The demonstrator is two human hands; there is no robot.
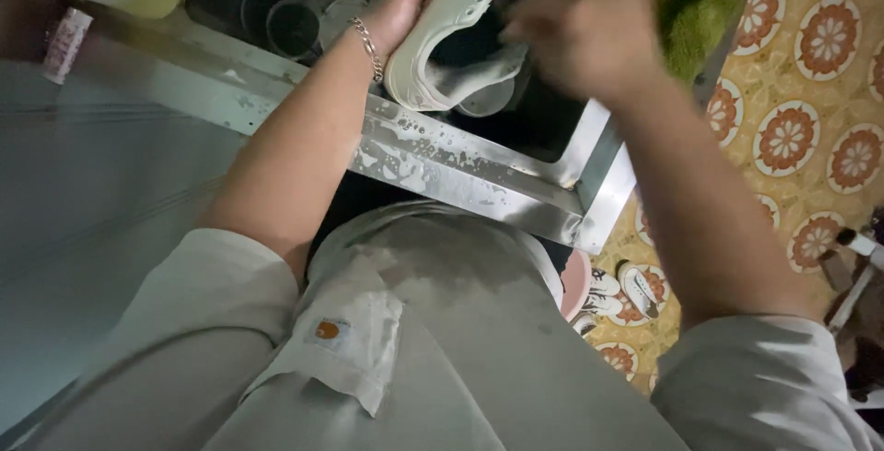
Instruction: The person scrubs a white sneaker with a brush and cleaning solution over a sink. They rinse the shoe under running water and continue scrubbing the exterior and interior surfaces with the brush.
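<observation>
Grey shirt (433, 340) closest to us, and beyond it the left hand (401, 9) curls round a white shoe (451, 27) over the wet sink (479, 175), right hand (575, 23) blurred beside it, grip unclear — mid-scrub, I'd say; firm holding needed next.

Both bare arms reach forward, left hand (402, 11) in a curled grip, right hand (578, 29) blurred.
</observation>
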